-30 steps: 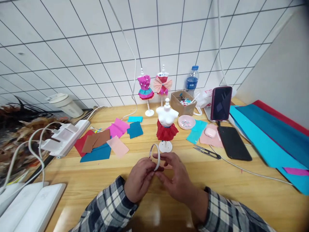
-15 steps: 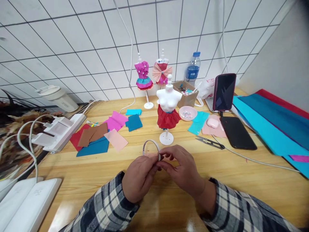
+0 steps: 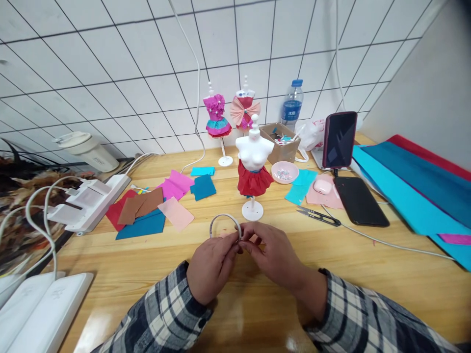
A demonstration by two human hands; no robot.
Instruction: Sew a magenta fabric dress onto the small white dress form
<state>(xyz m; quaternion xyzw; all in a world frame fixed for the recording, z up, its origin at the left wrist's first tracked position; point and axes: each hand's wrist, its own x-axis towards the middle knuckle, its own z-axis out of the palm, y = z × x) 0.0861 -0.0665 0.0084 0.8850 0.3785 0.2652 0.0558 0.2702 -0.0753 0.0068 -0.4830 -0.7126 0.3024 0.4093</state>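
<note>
Both of my hands meet low in the middle of the head view, around a narrow white tape roll [image 3: 225,216] that stands up as a thin ring. My left hand [image 3: 212,264] is closed on the ring's lower part. Beside it, my right hand [image 3: 271,252] pinches at the ring's right edge; the spot between the fingertips is hidden. Just beyond them stands a small white mannequin [image 3: 253,151] wearing a red gathered skirt [image 3: 253,181] on a round base.
Fabric pieces [image 3: 144,223] lie to the left, near a power strip [image 3: 97,208]. Right of the mannequin are a pink bowl [image 3: 285,172] of beads, thread snips [image 3: 318,215] and a black phone [image 3: 362,201]. Behind stand two dressed mannequins and a cardboard box [image 3: 281,147].
The ring has tilted and turned slightly, showing more of its round opening. Both hands stay together in nearly the same place, and the view has shifted a little.
</note>
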